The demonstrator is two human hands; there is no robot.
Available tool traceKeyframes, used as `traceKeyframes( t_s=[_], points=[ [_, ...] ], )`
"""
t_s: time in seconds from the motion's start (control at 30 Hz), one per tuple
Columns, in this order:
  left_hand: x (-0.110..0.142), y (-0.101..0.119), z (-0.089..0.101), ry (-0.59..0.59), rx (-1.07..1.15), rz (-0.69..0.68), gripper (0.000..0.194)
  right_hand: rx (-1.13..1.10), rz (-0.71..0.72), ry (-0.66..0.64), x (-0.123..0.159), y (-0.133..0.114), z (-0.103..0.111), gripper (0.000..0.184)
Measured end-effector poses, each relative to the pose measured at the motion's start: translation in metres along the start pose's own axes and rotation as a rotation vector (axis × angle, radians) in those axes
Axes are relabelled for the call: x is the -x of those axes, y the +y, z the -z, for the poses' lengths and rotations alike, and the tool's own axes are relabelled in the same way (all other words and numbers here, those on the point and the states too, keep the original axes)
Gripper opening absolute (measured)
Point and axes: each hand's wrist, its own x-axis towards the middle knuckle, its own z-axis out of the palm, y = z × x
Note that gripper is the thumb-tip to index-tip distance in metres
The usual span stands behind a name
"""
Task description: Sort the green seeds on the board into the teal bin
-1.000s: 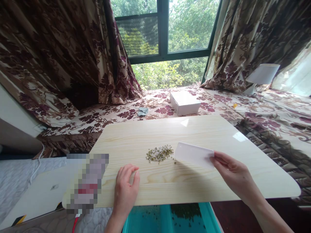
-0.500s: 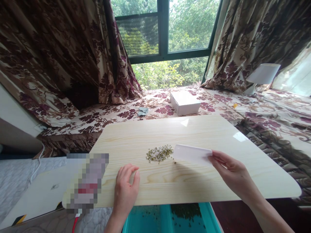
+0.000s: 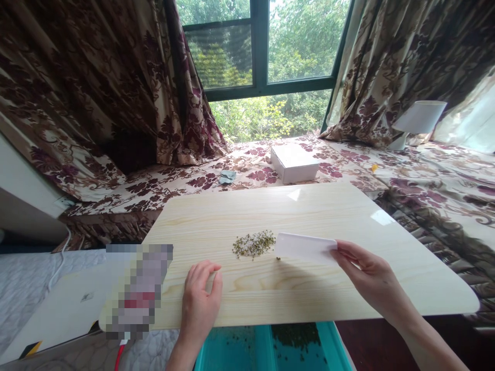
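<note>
1. Floral curtains point(image 3: 195, 108) frame the window point(image 3: 260, 56) in the head view, and your pale wood table point(image 3: 204, 214) stretches out below it.
2. Your right hand point(image 3: 369, 275) pinches the right end of a white card point(image 3: 305, 248) between thumb and fingers. Over the last second you lower the card slightly and shift it leftward, so its far end now sits just beside the grain pile point(image 3: 253, 244) at mid-table; that seems to put its edge within reach of the loose grains.
3. Your left hand point(image 3: 201, 293) stays by the near edge, fingers loosely curled, thumb apart, holding nothing visible. The pile looks unchanged.
4. You can't tell whether the card's lower edge touches the table or a stray grain point(image 3: 278, 258). Some right fingertips are hidden behind the card. The grains, greenish and white, are too small to identify.
5. Below you, the teal tray point(image 3: 264, 350) is cut off, and a pixelated patch point(image 3: 143, 288) masks whatever lies left.
</note>
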Motion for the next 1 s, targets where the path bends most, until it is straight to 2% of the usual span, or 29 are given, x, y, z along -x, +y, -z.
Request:
traceKeyframes(
  t_s=[0.37, 0.67, 0.87, 1.0],
  points=[
    [0.000, 0.000, -0.001, -0.008, -0.001, 0.032, 0.016, -0.115, -0.067, -0.034, -0.005, 0.020, -0.003, 0.042],
    [0.002, -0.010, -0.007, 0.010, -0.021, 0.016, 0.017, -0.204, -0.076, -0.221, -0.012, 0.030, 0.003, 0.037],
    [0.002, -0.008, -0.006, 0.013, -0.026, -0.004, 0.016, -0.192, -0.110, -0.322, 0.002, 0.031, 0.013, 0.033],
    [0.001, -0.008, -0.005, 0.020, -0.022, -0.023, 0.016, -0.171, -0.155, -0.381, 0.019, 0.020, 0.023, 0.027]
  ],
)
